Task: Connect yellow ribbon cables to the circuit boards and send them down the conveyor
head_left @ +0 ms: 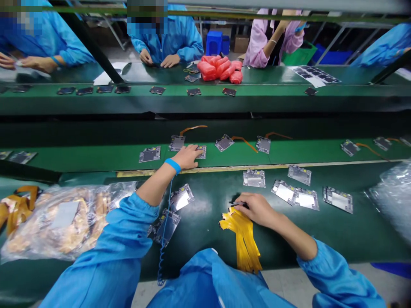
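My left hand, a blue band at its wrist, reaches onto the green belt. Its thumb and fingers are at the edges of a circuit board, which is partly covered by them. Just behind it lies another board with an orange flex cable. My right hand is closed around a slim black tool that looks like tweezers, mostly hidden by the fingers. Under that hand a bunch of yellow flex cables lies on the green bench, its ends fanned out toward the left.
Loose circuit boards lie on the bench to the right; others are beside my left forearm. A plastic bag of cables sits at left, bubble wrap at right. A coiled blue cord hangs down. Co-workers sit across the line.
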`<action>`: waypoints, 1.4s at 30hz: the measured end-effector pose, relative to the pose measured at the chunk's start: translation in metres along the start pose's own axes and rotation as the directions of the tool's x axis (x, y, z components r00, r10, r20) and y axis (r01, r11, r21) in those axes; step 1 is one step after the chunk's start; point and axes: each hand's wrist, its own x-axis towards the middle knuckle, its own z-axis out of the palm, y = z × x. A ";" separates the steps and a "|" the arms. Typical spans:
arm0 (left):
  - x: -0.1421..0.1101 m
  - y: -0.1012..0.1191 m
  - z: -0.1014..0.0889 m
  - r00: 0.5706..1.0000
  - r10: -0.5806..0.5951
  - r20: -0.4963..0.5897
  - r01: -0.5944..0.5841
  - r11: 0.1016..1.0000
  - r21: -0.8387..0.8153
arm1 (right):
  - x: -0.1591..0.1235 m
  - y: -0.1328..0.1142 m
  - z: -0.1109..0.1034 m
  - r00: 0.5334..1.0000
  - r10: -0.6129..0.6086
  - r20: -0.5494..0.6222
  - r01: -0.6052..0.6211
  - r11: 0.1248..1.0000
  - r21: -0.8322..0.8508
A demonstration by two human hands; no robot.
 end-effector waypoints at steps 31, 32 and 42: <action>-0.068 0.099 0.006 0.953 0.274 -0.130 -0.275 0.961 0.010 | 0.015 0.004 0.019 0.999 0.018 -0.051 0.001 0.935 0.354; -0.069 0.101 0.006 0.948 0.286 -0.141 -0.286 0.958 0.024 | 0.020 0.008 0.017 0.997 0.020 -0.079 0.011 0.928 0.372; -0.053 0.105 0.006 0.916 0.388 -0.103 -0.388 0.921 0.018 | 0.056 0.030 0.006 0.976 0.062 -0.208 0.012 0.942 0.334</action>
